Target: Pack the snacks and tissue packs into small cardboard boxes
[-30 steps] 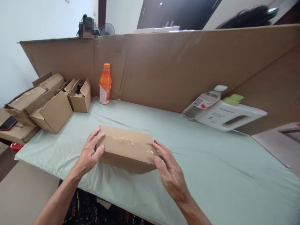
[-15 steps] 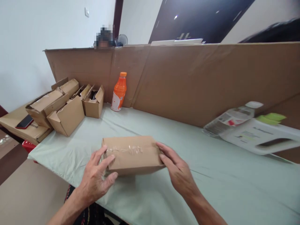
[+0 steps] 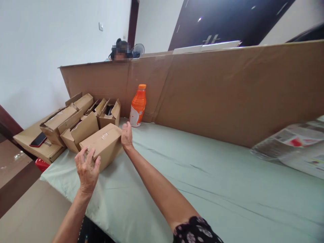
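A closed brown cardboard box (image 3: pixel 107 141) with clear tape on its top sits between my two hands, beside the other boxes at the left. My left hand (image 3: pixel 87 168) grips its near end, fingers over the top edge. Against the far end presses my right hand (image 3: pixel 127 135), its fingers held together. Right behind the held box stands an open-topped carton (image 3: pixel 82 131). Another small open carton (image 3: pixel 110 116) with something dark inside is just beyond. An orange bottle (image 3: pixel 138 106) stands upright past my right hand.
A taped box (image 3: pixel 59 118) and a phone (image 3: pixel 38 139) lie on a flat carton (image 3: pixel 22 138) at the left. A tall cardboard panel (image 3: pixel 215 94) runs along the back of the green-covered table (image 3: pixel 202 189). Clear plastic bottle (image 3: pixel 291 138) at right. A person's head (image 3: pixel 120 50) shows behind the panel.
Both hands have carried the closed box from the table's middle leftward and away, up beside the other boxes, turning it at an angle. The view has shifted slightly.
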Demonstrator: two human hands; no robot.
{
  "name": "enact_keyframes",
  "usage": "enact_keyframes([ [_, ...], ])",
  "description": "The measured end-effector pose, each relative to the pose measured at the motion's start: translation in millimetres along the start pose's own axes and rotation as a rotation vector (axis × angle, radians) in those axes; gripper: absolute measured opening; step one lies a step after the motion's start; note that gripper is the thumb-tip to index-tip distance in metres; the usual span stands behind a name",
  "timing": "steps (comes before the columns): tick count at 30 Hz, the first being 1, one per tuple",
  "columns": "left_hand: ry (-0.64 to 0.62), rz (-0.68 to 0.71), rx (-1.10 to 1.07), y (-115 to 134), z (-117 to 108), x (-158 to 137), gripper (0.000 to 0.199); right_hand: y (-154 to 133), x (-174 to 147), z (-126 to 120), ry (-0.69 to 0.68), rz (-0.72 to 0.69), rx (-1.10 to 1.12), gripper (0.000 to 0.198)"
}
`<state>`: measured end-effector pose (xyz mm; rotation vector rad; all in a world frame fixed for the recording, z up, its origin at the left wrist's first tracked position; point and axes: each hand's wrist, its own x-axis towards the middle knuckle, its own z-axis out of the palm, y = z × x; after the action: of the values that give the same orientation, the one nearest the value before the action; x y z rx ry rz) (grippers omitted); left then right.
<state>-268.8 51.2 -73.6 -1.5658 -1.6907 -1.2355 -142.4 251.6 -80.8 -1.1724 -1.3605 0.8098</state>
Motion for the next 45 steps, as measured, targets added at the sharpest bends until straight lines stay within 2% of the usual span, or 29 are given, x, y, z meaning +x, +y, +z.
enact_keyframes([
  [3, 0.038, -0.07, 0.037, -4, 21, 7, 0.027, 15, -11, 26, -0.036, 0.003, -0.077, 0.076],
  [7, 0.046, -0.154, 0.051, -7, 42, 13, 0.031, 40, -43, 38, -0.163, -0.036, -0.23, 0.066],
  [10, 0.019, -0.191, 0.04, -10, 51, 14, 0.037, 49, -65, 32, -0.296, -0.109, -0.357, 0.058],
  [13, -0.019, -0.206, 0.018, -14, 53, 4, 0.058, 45, -84, 18, -0.415, -0.19, -0.476, 0.055],
  [16, -0.066, -0.227, -0.005, -17, 49, -23, 0.08, 33, -104, 3, -0.512, -0.278, -0.574, 0.051],
  [18, -0.12, -0.238, -0.011, -20, 41, -47, 0.084, 26, -117, -7, -0.56, -0.329, -0.626, 0.049],
  [23, -0.323, -0.188, -0.005, -15, 16, -91, 0.068, 14, -146, -26, -0.616, -0.391, -0.72, 0.049],
  [29, -0.489, -0.085, 0.01, -2, 4, -95, 0.028, 6, -184, -51, -0.615, -0.408, -0.793, 0.045],
  [34, -0.561, -0.074, 0.05, -2, 6, -87, 0.022, 0, -220, -74, -0.604, -0.4, -0.81, 0.046],
  [39, -0.623, -0.077, 0.094, -2, 8, -83, 0.029, -5, -249, -92, -0.599, -0.37, -0.818, 0.049],
  [45, -0.633, -0.057, 0.135, 1, 4, -77, 0.031, -10, -263, -101, -0.584, -0.379, -0.823, 0.048],
])
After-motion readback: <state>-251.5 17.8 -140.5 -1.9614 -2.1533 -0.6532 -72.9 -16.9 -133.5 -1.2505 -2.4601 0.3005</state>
